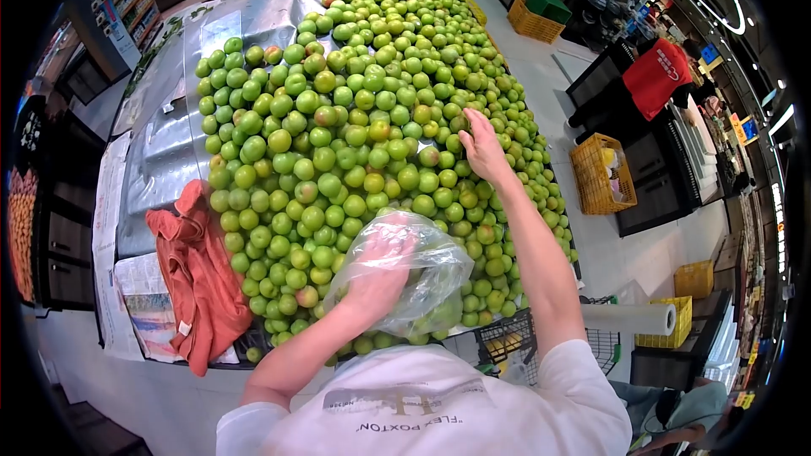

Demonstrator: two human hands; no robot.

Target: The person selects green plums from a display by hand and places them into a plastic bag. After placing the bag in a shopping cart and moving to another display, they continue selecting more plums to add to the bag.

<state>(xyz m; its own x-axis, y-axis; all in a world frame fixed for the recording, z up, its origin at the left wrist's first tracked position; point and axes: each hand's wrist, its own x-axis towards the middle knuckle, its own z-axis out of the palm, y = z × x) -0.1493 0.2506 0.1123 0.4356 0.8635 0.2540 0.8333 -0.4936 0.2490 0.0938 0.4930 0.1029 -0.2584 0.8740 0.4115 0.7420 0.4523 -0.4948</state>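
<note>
Left hand (378, 277): clamped on the clear plastic bag (427, 283), close to the chest, a few green fruits inside.
Right hand (483, 149): stretched forward, fingers extended on the green fruit pile (338, 118), gripping nothing visible.
Bearing: touched fruit lies ahead-right of the bag, well apart.

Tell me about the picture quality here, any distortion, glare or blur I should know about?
Head view: strong fisheye bend with black corners. The green fruit pile is evenly lit and sharp. There is glare on the silver sheet and on the plastic bag, and the left hand shows hazily through the bag. The right hand on the fruit is crisp, with no motion blur.
</note>
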